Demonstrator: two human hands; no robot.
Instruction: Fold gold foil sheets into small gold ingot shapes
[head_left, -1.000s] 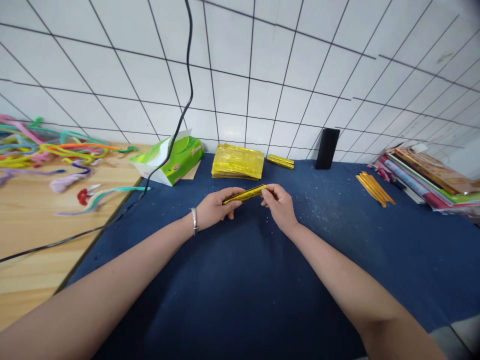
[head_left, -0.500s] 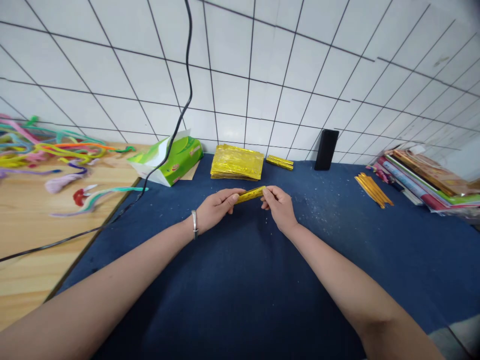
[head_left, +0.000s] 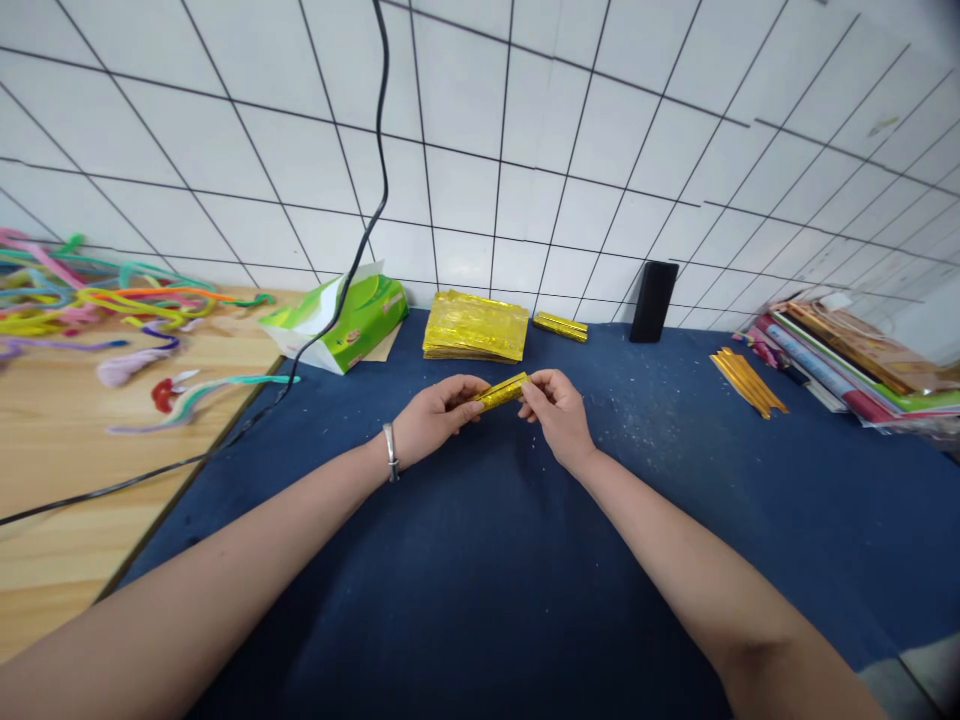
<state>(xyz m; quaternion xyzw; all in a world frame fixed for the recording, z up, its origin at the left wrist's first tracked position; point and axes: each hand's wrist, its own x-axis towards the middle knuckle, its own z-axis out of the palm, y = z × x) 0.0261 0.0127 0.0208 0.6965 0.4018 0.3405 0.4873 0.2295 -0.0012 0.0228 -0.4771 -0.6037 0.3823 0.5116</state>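
Observation:
Both hands hold a narrow folded strip of gold foil paper [head_left: 501, 392] just above the blue cloth [head_left: 487, 580]. My left hand [head_left: 435, 418], with a silver bracelet at the wrist, pinches the strip's left end. My right hand [head_left: 556, 408] pinches its right end with thumb and fingers. Only a short piece of the strip shows between the two hands. Behind them lies a stack of gold foil sheets [head_left: 474, 326] and a small pile of folded gold strips [head_left: 560, 325].
A green tissue box [head_left: 341, 316] and coloured pipe cleaners [head_left: 112, 300] lie on the wooden table [head_left: 60, 460] at left. A black cable [head_left: 330, 300] hangs down across it. A black phone [head_left: 653, 300] leans on the tiled wall. Orange-gold sticks [head_left: 747, 380] and stacked books [head_left: 855, 365] sit right.
My left hand has slid along the strip toward my right hand, so less of the gold strip shows between them. The strip stays in both hands at the same place.

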